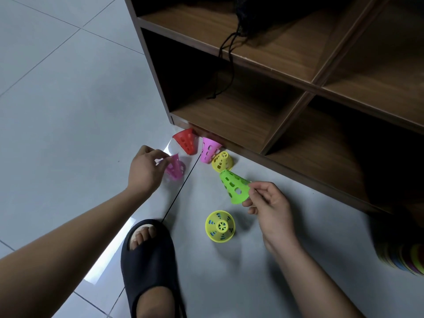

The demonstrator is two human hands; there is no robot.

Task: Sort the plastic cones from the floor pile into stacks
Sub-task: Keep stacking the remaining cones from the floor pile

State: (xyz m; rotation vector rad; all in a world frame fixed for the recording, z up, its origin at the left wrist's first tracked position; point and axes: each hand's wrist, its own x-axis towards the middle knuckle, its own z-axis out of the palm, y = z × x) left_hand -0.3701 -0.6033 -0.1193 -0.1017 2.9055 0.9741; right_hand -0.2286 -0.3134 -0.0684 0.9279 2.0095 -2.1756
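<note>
Six cones in view, and both hands are busy! Everything here sits off the front foot of the shelf unit [229, 118]. The red cone [186, 141] and a second pink cone [209, 149] lie on the floor [68, 111] right against its base, with the yellow cone [222, 161] just out from it.

The right hand [270, 210] has the green cone [235, 187], fingers pinched on the wide rim. Its long axis runs from the hand back toward the shelf unit, narrow tip leading and almost at the yellow cone. It is bright, thin-walled plastic with holes punched in it.

Further out from the shelf unit, the lime-yellow cone [220, 226] stands upright, tip up. It sits just below the green one and nearest the right hand. That is the relation to watch. For the green cone to drop over it, by my reading, the rim must swing down and the tip come up.

Off the shelf unit's corner, the left hand [144, 171] grips a pink cone [175, 169] in curled fingers. It is blurred, so I cannot tell which end they hold.
</note>
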